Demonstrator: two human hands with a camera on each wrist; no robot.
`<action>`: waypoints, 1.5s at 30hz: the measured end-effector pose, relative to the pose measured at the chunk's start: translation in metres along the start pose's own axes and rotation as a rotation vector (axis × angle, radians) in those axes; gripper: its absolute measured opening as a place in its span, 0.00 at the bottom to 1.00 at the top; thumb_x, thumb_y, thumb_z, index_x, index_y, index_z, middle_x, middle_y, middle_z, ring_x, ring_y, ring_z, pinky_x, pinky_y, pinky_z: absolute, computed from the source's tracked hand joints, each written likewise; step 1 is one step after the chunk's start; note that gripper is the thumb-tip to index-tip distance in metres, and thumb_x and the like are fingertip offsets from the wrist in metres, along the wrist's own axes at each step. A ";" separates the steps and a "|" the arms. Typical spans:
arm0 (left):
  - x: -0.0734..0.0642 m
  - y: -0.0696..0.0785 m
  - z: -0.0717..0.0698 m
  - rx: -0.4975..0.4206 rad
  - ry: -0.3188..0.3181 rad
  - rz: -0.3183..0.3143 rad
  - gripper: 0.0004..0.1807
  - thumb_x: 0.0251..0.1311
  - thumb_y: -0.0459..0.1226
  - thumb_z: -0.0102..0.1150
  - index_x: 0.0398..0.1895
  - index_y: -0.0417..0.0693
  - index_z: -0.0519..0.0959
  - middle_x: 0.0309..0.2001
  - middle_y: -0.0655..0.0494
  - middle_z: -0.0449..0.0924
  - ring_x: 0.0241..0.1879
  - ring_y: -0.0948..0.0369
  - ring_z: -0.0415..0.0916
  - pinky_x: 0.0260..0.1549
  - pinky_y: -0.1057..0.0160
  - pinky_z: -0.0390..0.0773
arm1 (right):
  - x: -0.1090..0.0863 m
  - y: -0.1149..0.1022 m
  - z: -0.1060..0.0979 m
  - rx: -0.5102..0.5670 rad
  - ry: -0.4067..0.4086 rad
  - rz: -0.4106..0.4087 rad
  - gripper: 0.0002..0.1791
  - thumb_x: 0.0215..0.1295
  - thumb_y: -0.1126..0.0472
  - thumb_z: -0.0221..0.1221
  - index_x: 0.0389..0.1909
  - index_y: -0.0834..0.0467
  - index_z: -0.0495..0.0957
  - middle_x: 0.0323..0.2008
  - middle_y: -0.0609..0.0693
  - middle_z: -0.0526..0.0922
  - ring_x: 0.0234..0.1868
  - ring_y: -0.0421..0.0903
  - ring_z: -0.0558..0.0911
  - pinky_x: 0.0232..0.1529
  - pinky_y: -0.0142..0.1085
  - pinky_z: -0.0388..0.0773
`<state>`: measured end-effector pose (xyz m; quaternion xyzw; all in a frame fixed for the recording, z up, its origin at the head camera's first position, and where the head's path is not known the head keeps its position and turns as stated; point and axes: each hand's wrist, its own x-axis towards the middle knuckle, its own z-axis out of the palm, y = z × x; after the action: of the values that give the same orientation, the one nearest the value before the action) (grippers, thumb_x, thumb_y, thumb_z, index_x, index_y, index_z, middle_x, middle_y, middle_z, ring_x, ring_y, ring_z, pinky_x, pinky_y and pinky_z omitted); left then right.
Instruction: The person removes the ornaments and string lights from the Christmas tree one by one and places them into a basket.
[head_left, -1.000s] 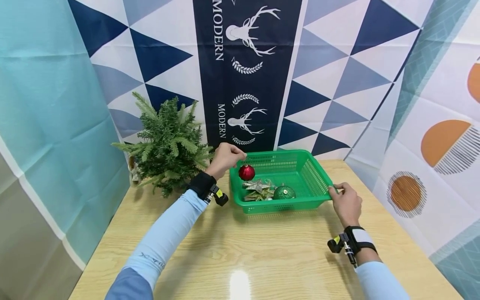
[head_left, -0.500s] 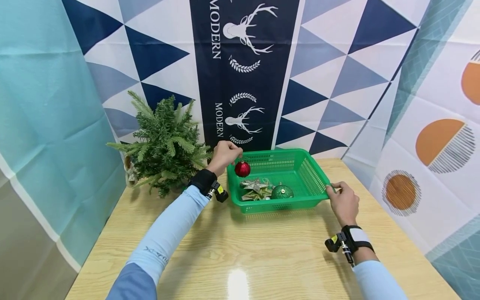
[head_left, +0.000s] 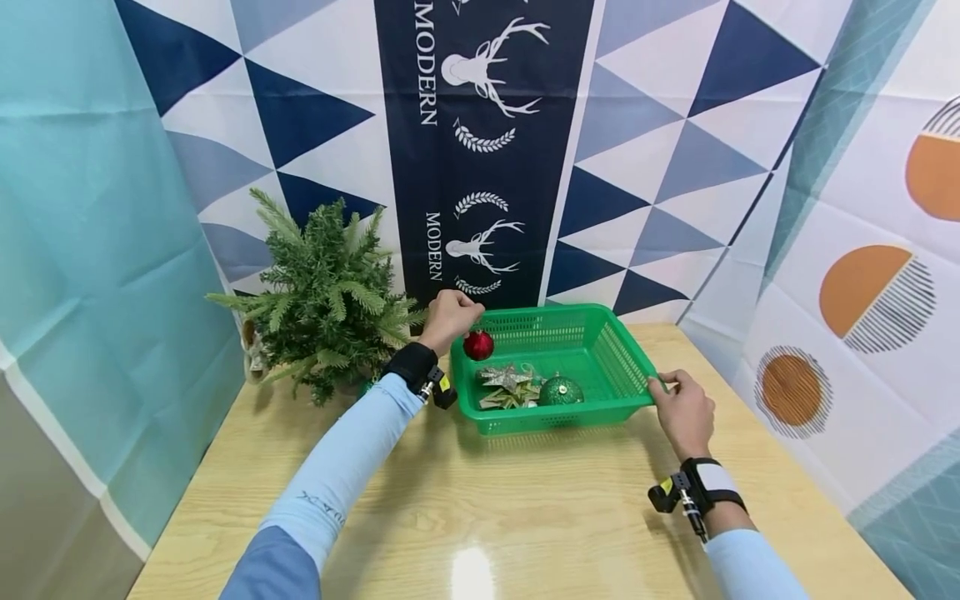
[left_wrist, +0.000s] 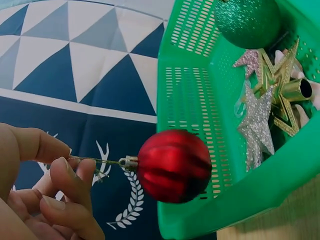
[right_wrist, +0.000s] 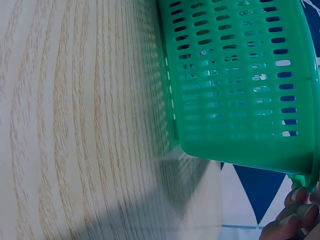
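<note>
My left hand [head_left: 452, 318] pinches the thin string of a shiny red Christmas ball [left_wrist: 174, 166], which hangs over the left end of a green plastic basket [head_left: 555, 421]. At the basket's front right corner, my right hand [head_left: 684, 410] grips the rim; in the right wrist view its fingertips [right_wrist: 295, 210] curl at the edge. Inside lie a glittery green ball [head_left: 560, 390], a silver star [left_wrist: 258, 122] and a gold star [left_wrist: 280, 85]. A small pinkish star [left_wrist: 250, 62] and some pale pieces are partly covered beside them.
A small artificial Christmas tree [head_left: 322, 304] stands left of the basket on the wooden table [head_left: 480, 500]. Some pale ornament [head_left: 253, 350] hangs at its left side. A patterned cloth [head_left: 480, 150] forms the wall close behind.
The red ball has moved slightly left and down relative to the basket, along with my left hand. The whole view has shifted a little. My right hand keeps its grip on the rim.
</note>
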<state>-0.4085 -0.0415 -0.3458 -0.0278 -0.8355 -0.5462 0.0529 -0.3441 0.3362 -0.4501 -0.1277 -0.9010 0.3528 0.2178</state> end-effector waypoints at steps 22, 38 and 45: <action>0.018 -0.013 0.013 0.406 0.085 0.179 0.21 0.65 0.30 0.57 0.13 0.51 0.69 0.14 0.57 0.66 0.17 0.58 0.64 0.20 0.63 0.57 | 0.003 0.000 0.005 -0.005 0.019 -0.011 0.20 0.74 0.49 0.58 0.55 0.60 0.82 0.25 0.52 0.75 0.25 0.50 0.71 0.22 0.40 0.64; 0.024 -0.029 0.017 0.407 0.003 0.188 0.26 0.71 0.29 0.52 0.14 0.51 0.58 0.15 0.58 0.50 0.14 0.61 0.48 0.20 0.62 0.51 | -0.001 -0.002 0.003 0.009 0.022 -0.038 0.20 0.76 0.50 0.58 0.55 0.62 0.82 0.22 0.51 0.73 0.22 0.49 0.69 0.19 0.39 0.61; 0.027 -0.034 0.019 0.396 -0.011 0.155 0.28 0.72 0.30 0.51 0.12 0.52 0.56 0.14 0.59 0.48 0.13 0.62 0.46 0.18 0.62 0.49 | 0.000 0.000 0.004 0.007 0.017 -0.048 0.20 0.76 0.50 0.58 0.55 0.62 0.82 0.23 0.51 0.74 0.23 0.49 0.70 0.20 0.39 0.62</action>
<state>-0.4401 -0.0378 -0.3808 -0.0838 -0.9222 -0.3654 0.0947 -0.3456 0.3336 -0.4530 -0.1084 -0.9006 0.3497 0.2342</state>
